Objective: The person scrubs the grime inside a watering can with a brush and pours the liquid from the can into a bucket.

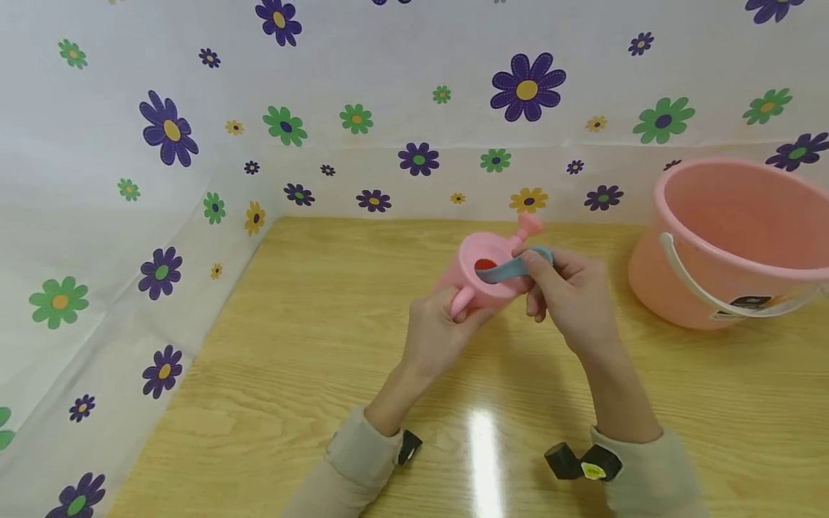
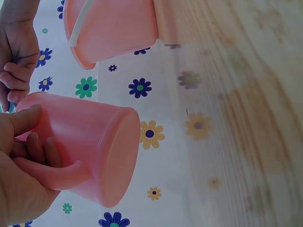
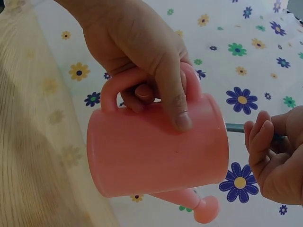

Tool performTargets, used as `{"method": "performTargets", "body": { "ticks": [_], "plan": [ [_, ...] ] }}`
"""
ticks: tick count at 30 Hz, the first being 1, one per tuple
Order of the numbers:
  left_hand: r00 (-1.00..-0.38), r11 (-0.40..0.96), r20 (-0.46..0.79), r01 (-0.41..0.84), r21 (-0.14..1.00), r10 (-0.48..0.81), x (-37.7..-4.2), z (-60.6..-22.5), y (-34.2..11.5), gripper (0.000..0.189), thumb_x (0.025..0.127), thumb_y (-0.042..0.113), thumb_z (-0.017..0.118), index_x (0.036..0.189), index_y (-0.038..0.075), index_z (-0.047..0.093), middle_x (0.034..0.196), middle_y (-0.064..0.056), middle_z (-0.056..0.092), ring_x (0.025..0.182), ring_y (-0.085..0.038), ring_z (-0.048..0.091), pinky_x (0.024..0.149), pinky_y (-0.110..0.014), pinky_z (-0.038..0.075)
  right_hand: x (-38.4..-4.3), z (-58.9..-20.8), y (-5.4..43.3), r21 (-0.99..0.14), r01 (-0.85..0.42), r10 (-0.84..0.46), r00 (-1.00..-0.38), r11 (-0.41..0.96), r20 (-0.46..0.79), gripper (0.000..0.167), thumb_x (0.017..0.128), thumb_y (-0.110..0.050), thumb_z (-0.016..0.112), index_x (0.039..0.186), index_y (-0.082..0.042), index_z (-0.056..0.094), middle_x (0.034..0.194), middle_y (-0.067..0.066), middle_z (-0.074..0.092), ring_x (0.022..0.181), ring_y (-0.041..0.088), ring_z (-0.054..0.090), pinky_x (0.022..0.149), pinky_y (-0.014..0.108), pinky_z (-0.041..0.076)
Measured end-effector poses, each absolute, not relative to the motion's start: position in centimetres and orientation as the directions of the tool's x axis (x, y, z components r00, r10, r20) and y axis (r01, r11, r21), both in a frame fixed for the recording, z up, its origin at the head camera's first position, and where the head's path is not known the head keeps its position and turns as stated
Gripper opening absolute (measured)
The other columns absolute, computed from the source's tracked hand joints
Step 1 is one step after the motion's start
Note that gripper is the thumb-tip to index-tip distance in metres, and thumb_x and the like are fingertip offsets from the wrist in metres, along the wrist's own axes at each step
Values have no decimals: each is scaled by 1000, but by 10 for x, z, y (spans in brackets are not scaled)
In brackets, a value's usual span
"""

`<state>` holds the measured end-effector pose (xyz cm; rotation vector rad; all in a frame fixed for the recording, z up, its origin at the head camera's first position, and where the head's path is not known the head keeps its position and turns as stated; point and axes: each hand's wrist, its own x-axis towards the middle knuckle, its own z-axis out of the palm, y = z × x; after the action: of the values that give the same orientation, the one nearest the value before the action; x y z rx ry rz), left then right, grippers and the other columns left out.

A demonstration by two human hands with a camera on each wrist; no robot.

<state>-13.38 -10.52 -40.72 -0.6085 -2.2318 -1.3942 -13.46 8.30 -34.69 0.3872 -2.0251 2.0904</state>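
Hands (image 1: 437,334) aloft at watering can (image 3: 156,151)

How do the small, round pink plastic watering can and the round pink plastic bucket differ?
The watering can is much smaller than the bucket. The can is held tilted above the wooden table; the bucket stands upright on it. The can has a spout and a pink loop handle; the bucket, a white curved handle. Both are pink and rounded.

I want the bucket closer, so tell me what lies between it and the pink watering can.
In the head view, the right hand, pinching a blue utensil, lies between the watering can and the bucket; bare tabletop shows between hand and bucket.
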Motion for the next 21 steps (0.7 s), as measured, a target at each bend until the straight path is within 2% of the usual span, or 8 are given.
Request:
{"method": "performTargets", "body": {
  "ticks": [7,10,13,19,21],
  "plan": [
    [-807,380,571,580,720,150,-132,-407,-111,49,81,10,82,60,11,39,55,5,34,51,-5,35,49,-17,30,-134,-346,82,-927,-364,-6,-931,-92,366,29,98,-18,63,100,10,69,64,5,58,43,13,47,40,21,40],
    [-803,384,578,585,714,149,-132,-409,-109,49,80,10,83,59,10,39,56,5,35,52,-5,35,49,-17,30,-136,-349,80,-937,-345,-51,-936,-58,348,28,99,-18,62,94,9,70,64,5,57,44,14,47,42,22,40],
    [-809,388,572,576,720,140,-132,-411,-108,47,79,9,84,59,10,41,55,6,36,51,-4,34,48,-17,29,-138,-350,80,-941,-336,-81,-938,-36,338,29,100,-19,62,95,8,70,65,4,57,44,14,47,43,22,40],
    [-796,369,580,599,710,175,-134,-413,-105,47,80,10,83,60,10,40,56,4,36,52,-5,35,49,-17,30,-137,-347,90,-927,-365,-2,-930,-86,366,27,99,-18,62,98,8,71,63,5,58,43,13,46,41,20,38],
    [-786,366,592,611,702,177,-134,-412,-104,48,80,10,83,60,10,40,56,4,36,52,-5,35,49,-17,30,-137,-347,89,-937,-345,-48,-936,-53,347,27,99,-18,62,97,7,71,63,4,57,44,13,46,42,21,39]
  ]
}}
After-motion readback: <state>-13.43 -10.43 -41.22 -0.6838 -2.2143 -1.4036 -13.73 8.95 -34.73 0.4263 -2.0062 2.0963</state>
